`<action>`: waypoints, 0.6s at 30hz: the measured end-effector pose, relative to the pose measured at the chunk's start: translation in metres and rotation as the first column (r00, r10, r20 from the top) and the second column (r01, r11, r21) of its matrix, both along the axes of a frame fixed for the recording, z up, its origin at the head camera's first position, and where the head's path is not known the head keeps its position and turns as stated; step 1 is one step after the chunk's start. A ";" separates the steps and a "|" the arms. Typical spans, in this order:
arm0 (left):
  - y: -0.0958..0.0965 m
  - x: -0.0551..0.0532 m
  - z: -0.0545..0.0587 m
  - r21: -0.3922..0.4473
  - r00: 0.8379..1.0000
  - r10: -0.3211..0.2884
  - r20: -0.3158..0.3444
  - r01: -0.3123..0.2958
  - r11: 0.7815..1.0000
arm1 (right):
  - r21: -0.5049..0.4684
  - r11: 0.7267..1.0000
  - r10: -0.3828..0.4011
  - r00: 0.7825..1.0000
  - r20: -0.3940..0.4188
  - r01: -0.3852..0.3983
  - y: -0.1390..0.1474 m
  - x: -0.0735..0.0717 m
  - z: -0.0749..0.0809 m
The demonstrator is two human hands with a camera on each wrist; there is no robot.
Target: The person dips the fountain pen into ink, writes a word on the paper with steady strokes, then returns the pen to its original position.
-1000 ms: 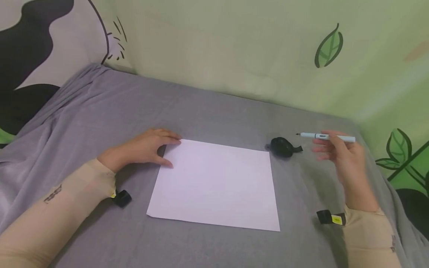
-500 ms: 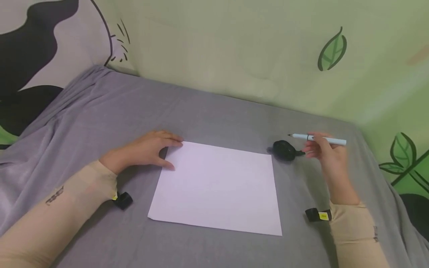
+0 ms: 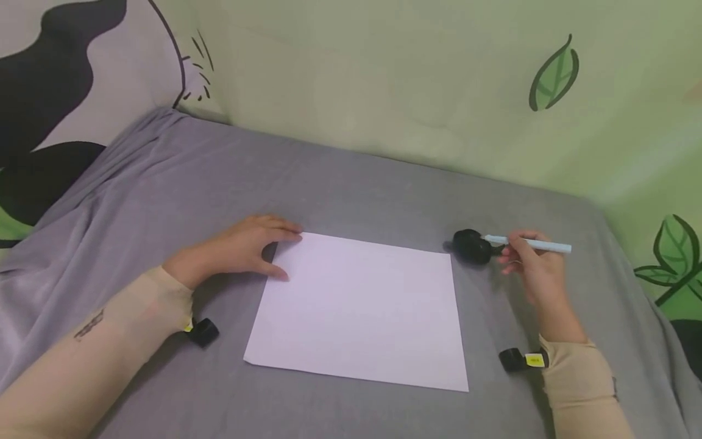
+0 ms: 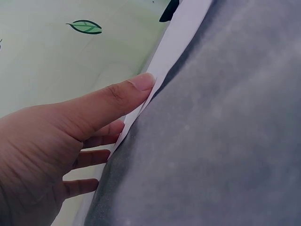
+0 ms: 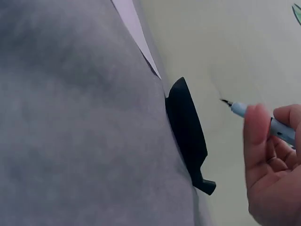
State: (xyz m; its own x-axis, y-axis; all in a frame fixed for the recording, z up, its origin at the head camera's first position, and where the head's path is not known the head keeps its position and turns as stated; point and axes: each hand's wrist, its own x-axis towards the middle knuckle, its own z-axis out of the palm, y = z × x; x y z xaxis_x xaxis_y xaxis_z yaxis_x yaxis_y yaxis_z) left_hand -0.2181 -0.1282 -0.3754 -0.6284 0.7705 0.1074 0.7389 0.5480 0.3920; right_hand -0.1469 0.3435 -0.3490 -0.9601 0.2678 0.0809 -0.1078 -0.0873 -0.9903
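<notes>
A blank white sheet of paper (image 3: 356,311) lies on the grey cloth. My left hand (image 3: 241,247) rests at its far left corner, thumb on the sheet and the other fingers spread along the edge; the left wrist view shows the thumb (image 4: 117,99) lying on the paper. My right hand (image 3: 534,265) pinches a light blue fountain pen (image 3: 551,246), its nib pointing left. In the head view the nib end overlaps a dark, rounded object (image 3: 471,247) with a short stub; in the right wrist view the nib (image 5: 226,102) shows apart from that black object (image 5: 186,127).
Grey cloth (image 3: 356,183) covers the surface and hangs in folds at the left. Behind it stands a pale green wall (image 3: 356,73) with printed leaves. A small black camera (image 3: 512,360) is strapped at the right wrist, another camera (image 3: 203,333) at the left.
The right hand has come left and downward with the fountain pen, bringing the nib end over the black object in the head view. The left hand has stayed at the paper's corner.
</notes>
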 end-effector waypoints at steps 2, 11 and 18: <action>-0.001 0.001 -0.001 0.001 1.000 0.004 0.000 -0.004 1.000 | 0.009 1.000 -0.014 1.000 0.011 0.014 0.001 -0.001 -0.002; -0.001 0.001 -0.003 0.009 1.000 0.012 -0.023 -0.012 1.000 | 0.123 0.992 -0.013 1.000 0.020 0.010 0.004 -0.003 -0.012; 0.001 -0.001 -0.004 0.004 1.000 0.009 -0.019 -0.009 1.000 | 0.148 0.989 -0.013 1.000 0.013 0.011 0.008 -0.003 -0.020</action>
State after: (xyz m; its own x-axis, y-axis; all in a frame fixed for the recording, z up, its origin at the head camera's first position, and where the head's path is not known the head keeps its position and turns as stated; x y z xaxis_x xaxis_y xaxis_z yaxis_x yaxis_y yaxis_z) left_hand -0.2191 -0.1274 -0.3796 -0.6331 0.7643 0.1223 0.7412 0.5532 0.3802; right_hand -0.1499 0.3515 -0.3688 -0.9582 0.2652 0.1074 -0.0943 0.0615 -0.9936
